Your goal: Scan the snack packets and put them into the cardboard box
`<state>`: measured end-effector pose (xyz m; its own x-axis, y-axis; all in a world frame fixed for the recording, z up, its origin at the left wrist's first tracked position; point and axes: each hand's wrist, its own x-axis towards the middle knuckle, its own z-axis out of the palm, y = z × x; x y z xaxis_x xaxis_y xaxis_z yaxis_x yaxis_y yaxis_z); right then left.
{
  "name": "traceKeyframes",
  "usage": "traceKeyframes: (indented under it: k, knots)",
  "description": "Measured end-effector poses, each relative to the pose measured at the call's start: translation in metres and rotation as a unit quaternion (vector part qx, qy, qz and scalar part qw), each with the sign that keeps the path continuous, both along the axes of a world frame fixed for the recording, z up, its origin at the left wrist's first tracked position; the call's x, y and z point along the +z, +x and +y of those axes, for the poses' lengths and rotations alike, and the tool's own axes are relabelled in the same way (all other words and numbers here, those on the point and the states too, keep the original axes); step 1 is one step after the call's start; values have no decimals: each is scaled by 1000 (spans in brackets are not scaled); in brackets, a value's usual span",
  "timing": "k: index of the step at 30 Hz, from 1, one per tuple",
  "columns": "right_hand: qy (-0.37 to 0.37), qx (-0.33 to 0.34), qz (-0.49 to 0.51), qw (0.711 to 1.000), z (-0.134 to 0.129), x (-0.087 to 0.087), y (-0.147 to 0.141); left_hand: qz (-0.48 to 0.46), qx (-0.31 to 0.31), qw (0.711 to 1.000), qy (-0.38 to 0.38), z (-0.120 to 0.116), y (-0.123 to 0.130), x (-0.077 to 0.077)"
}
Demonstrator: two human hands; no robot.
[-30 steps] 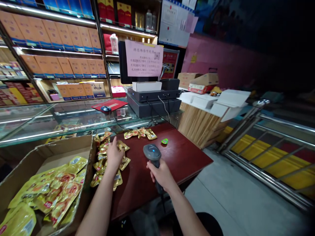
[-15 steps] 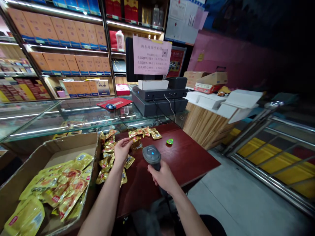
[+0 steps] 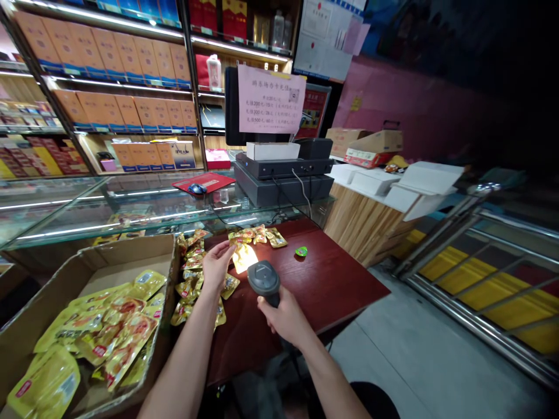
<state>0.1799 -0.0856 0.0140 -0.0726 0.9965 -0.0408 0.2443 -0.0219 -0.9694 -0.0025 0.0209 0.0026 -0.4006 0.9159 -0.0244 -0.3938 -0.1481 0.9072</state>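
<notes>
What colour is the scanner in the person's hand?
The barcode scanner is dark grey, and it shows best in the head view.

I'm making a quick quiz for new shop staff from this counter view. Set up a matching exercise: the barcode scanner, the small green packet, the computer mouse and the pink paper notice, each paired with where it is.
1. barcode scanner
2. small green packet
3. computer mouse
4. pink paper notice

A. on the red mat
B. in front of the monitor
C. in the right hand
D. on the dark red table

Pairs: 1-C, 2-D, 3-A, 4-B
</notes>
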Motion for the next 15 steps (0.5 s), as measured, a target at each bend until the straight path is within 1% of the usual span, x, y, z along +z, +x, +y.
traceKeyframes:
  k: [4,7,12,15]
  knots:
    - [26,17,-14,999,2,-5,2,-11,-4,1000,8,0,0,1]
    - [20,17,-5,1000,2,-7,3,-12,-2,1000,3,0,1,2]
    - [12,20,-1,1000,-3,-3,3,-9,-7,1000,7,-1,2,2]
    - [5,17,6,1000,-5,1,7,17,13,999,25,-6,6,10]
